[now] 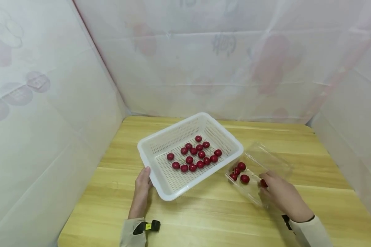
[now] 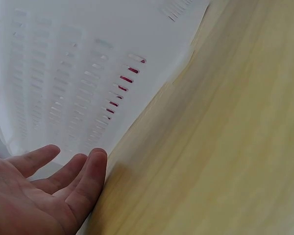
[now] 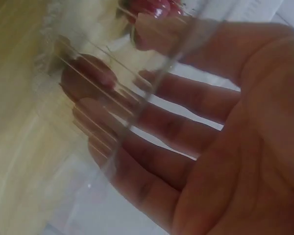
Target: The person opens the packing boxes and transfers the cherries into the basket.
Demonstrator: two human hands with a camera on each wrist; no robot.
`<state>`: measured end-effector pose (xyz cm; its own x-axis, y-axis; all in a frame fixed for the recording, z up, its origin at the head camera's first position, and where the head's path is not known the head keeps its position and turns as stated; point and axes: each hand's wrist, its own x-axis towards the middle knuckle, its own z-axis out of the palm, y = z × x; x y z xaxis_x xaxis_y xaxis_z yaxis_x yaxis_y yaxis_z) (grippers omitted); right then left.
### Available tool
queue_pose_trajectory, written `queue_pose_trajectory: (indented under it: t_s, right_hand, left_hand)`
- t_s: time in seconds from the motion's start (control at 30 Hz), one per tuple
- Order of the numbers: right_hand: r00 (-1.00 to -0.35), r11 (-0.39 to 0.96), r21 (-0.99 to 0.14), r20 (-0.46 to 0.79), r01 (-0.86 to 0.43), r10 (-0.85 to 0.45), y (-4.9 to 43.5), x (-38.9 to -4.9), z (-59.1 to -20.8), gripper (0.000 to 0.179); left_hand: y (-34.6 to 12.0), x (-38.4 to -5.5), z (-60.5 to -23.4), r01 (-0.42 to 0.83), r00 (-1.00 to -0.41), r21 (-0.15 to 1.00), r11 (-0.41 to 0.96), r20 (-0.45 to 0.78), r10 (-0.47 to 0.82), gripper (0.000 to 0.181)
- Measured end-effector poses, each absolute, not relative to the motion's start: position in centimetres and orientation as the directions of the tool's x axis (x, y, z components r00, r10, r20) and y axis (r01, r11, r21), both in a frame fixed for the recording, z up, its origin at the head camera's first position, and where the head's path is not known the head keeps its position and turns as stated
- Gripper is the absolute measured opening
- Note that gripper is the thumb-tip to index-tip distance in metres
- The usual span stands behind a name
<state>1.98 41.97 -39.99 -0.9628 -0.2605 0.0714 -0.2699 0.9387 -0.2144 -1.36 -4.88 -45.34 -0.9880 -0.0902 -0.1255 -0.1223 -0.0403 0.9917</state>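
Observation:
A white perforated plastic basket [image 1: 153,137] stands at an angle on the table with many dark red cherries [image 1: 193,151] spread over its bottom. My left hand [image 1: 141,187] holds the basket's left side, thumb at the rim; in the left wrist view, bent fingers [image 2: 95,169] lie against the outer wall. To the basket's right is a clear plastic box [image 1: 250,199] with several cherries [image 1: 245,178] at its left end. My right hand [image 1: 282,193] reaches into the box, with one cherry [image 1: 263,183] between thumb and fingers. The right wrist view shows that cherry [image 3: 83,73] through the clear wall.
The wooden table [image 1: 204,223] carries both containers, which stand close together. Pale printed sheets [image 1: 219,68] enclose it at the back and both sides. The box's transparent lid [image 1: 270,156] extends behind it, and its edges are faint.

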Motion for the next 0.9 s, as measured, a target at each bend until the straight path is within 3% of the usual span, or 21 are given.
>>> queue_pose_trajectory:
  t_s: [0.17, 0.33, 0.73, 0.9]
  right_hand:
    - [-0.96, 0.932, -0.23, 0.09, -0.28, -0.266, 41.7, 1.4, -40.9, 0.016]
    - [-0.962, 0.923, -0.273, 0.049, -0.271, -0.268, 41.2, 0.7, -41.8, 0.021]
    - [-0.964, 0.894, -0.369, 0.023, -0.253, -0.263, 41.1, 0.2, -41.4, 0.008]
    - [-0.958, 0.892, -0.35, 0.076, -0.285, -0.277, 41.8, 0.1, -40.1, 0.027]
  left_hand:
    - [-4.9, -1.4, -45.4, -0.115, -0.989, 0.993, -0.042, -0.118, -0.091, 0.062]
    - [-4.9, -1.4, -45.4, -0.122, -0.989, 0.992, -0.036, -0.125, -0.085, 0.064]
    - [-4.7, -1.3, -45.4, -0.111, -0.988, 0.993, -0.034, -0.114, -0.101, 0.065]
    - [-4.8, -1.4, -45.4, -0.114, -0.988, 0.993, -0.022, -0.116, -0.104, 0.065]
